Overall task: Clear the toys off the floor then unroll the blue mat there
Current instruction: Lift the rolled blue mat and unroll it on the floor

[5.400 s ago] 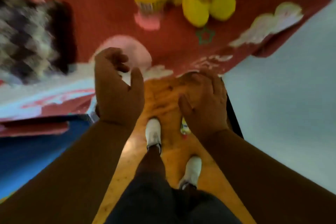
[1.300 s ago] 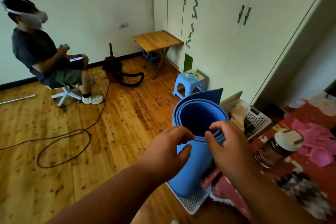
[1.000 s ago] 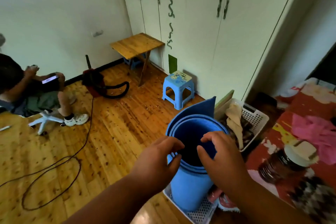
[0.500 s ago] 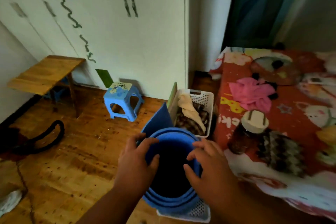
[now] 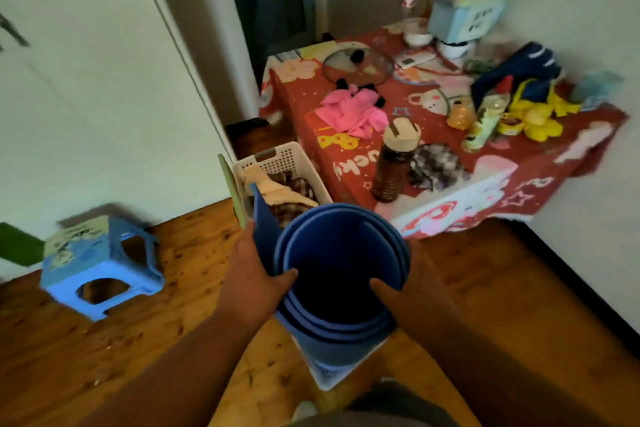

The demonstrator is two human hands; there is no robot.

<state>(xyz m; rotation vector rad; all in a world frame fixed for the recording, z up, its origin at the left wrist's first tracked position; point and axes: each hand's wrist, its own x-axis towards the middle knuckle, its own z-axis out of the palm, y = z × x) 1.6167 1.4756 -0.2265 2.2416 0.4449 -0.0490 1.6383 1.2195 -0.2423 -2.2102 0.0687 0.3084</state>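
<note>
The rolled blue mat (image 5: 325, 333) stands upright in a white basket (image 5: 277, 158), and I look down into its open top. My left hand (image 5: 254, 276) grips the roll's left side, thumb hooked over the rim beside the loose flap. My right hand (image 5: 403, 282) clasps the right side of the rim. Toys lie on the red-covered table (image 5: 526, 159): a yellow plush (image 5: 535, 114) and a pink plush (image 5: 353, 111).
A blue plastic stool (image 5: 100, 265) lies tipped on the wooden floor at the left. White wardrobe doors fill the left wall. A brown jar (image 5: 393, 163) with a cream lid stands near the table's front edge. The basket holds folded cloths.
My view has swung right toward the table. Both hands have slid from the top rim to a firm grasp on the two sides of the roll.
</note>
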